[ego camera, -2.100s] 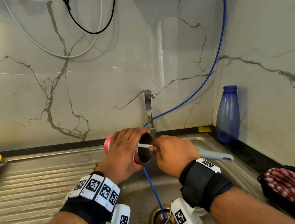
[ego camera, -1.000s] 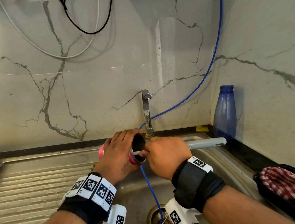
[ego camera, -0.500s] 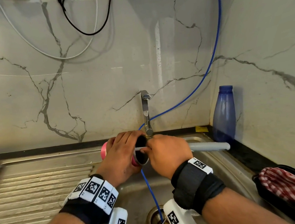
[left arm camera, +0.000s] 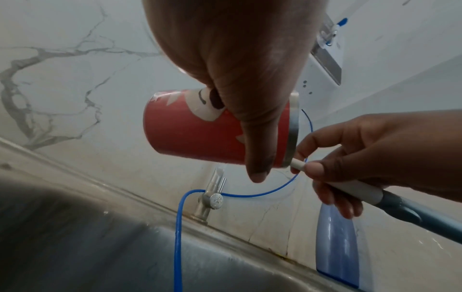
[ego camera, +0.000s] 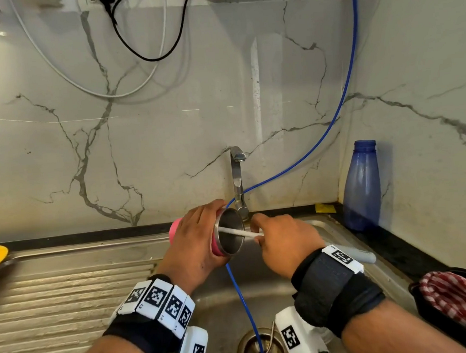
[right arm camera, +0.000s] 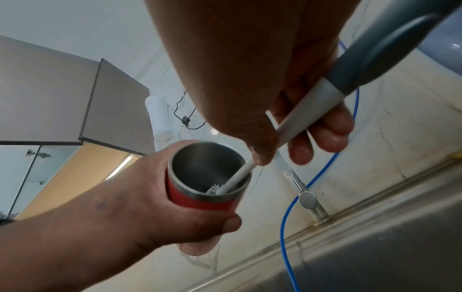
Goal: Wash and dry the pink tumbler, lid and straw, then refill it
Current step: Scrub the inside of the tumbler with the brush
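Observation:
My left hand (ego camera: 197, 234) grips the pink tumbler (ego camera: 176, 228) on its side above the sink, steel mouth facing right. My right hand (ego camera: 281, 242) holds a bottle brush (ego camera: 239, 233) by its white shaft, with the grey handle end behind the wrist. The shaft slants into the tumbler's mouth. In the right wrist view the bristle head (right arm camera: 215, 189) sits just inside the steel rim of the tumbler (right arm camera: 207, 203). The left wrist view shows the tumbler (left arm camera: 190, 130) from below, with the brush (left arm camera: 297, 164) pinched at the rim. No lid is in view.
The tap (ego camera: 238, 181) stands just behind the tumbler, and a blue hose (ego camera: 321, 141) runs past it into the drain (ego camera: 261, 349), where a thin metal tube (ego camera: 270, 340) lies. A blue bottle (ego camera: 362, 185) stands at the right. A red checked cloth (ego camera: 464, 300) lies in a black tray.
The brush went deep into the tumbler, my right hand up against the mouth. Now it is drawn back out, more white shaft shows, and the handle end has dropped lower.

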Demonstrator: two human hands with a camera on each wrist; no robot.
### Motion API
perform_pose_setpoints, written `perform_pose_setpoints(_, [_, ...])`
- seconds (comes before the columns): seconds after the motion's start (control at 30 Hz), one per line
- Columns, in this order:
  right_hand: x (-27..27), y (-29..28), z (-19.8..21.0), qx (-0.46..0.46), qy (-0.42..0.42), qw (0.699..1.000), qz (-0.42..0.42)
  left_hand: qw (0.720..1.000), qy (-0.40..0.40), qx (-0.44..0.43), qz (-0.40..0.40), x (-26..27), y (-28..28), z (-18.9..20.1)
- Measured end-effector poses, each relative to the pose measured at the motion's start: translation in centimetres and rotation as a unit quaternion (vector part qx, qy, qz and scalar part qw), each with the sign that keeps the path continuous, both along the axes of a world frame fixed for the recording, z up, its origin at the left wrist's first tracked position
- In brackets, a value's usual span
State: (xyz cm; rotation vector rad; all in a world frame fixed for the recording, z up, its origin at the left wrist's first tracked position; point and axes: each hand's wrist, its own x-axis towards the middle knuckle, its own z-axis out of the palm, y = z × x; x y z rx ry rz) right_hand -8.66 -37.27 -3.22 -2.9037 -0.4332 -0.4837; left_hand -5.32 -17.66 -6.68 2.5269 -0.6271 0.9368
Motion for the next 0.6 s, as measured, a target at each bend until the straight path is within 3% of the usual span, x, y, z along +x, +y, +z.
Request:
perform_pose_setpoints(0.1, [-0.5,0.3,0.4,-0.017,-0.058,0.998,-0.01,0.998,-0.029,0.048,0.034,-0.2,-0.2,0.0])
perform_pose_setpoints(0.2, [-0.6,1.2,0.2,-0.067,-0.105,0.992,-0.007,0.994,-0.006,0.077,0.072,-0.5,0.1,-0.3])
perform_pose_setpoints(0.47, [-0.4,1.5,-0.1,-0.079,-0.1,0.986,0.112,0.993,0.008,0.049,0.107,-0.2,2.3,0.1])
perform_pose_setpoints(0.6, [-0.1,1.0,-0.3,-0.033,-0.08,0.994,0.073,0.994,0.026,0.066,0.081,-0.2,2.1,0.0])
